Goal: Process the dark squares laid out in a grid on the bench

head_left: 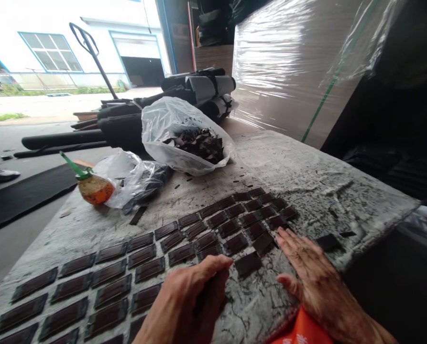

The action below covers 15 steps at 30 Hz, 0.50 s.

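Observation:
Rows of small dark rectangular pieces (pixel 113 288) lie on the pale, stained table cover (pixel 270 157). My left hand (pixel 195 291) is closed above the near middle of the table, thumb against curled fingers; whatever it may hold is hidden. Just right of it lies a plain dark piece (pixel 248 264). My right hand (pixel 308 272) rests flat with fingers stretched out, its fingertips by the right end of the rows, next to another plain piece (pixel 263 243). Beyond the right hand, a dark piece (pixel 328 242) lies near the table's right edge.
An open plastic bag (pixel 156 129) of dark scraps stands at the back. Left of it are a crumpled clear bag (pixel 127 177) and an orange bottle (pixel 96 189) with a green spout. Black rolls (pixel 120 124) and a wrapped stack (pixel 270 71) stand behind. A person's shoe (pixel 1 173) shows left.

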Available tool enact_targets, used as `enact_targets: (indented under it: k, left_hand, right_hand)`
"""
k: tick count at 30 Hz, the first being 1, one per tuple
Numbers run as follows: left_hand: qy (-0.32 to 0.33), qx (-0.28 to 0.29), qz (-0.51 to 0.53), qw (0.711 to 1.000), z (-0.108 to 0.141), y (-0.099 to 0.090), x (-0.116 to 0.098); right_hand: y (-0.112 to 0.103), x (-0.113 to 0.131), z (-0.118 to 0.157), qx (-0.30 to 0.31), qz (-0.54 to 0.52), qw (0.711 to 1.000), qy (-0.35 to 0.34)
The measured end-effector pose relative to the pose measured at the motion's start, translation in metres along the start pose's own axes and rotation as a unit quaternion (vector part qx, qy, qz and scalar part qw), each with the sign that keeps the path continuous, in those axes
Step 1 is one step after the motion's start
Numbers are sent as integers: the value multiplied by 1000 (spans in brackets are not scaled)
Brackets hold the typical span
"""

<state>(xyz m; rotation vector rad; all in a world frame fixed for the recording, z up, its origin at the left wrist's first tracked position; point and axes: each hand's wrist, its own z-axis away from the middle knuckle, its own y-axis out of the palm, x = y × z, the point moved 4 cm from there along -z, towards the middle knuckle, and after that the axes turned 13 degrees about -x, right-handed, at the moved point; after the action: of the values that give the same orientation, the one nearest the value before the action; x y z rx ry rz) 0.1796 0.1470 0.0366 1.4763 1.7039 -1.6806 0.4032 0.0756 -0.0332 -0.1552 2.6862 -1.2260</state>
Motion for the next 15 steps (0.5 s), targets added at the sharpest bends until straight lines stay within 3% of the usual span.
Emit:
enact_targets:
  k: [4,8,11,15]
  left_hand:
    - [-139,-103,66,983,13,-37,6]
    - [-265,-206,155,929,41,-69,21]
    - [-308,-264,183,895,66,-88,35]
    - [-324,-306,207,871,90,-109,50]
  right_hand:
    - [-1,1,6,5,-27,1000,3]
    - [3,16,3,-5,-75,997,-24]
    - [1,29,-3,-4,-78,995,-60]
    - [-23,59,-16,-21,-78,992,-100]
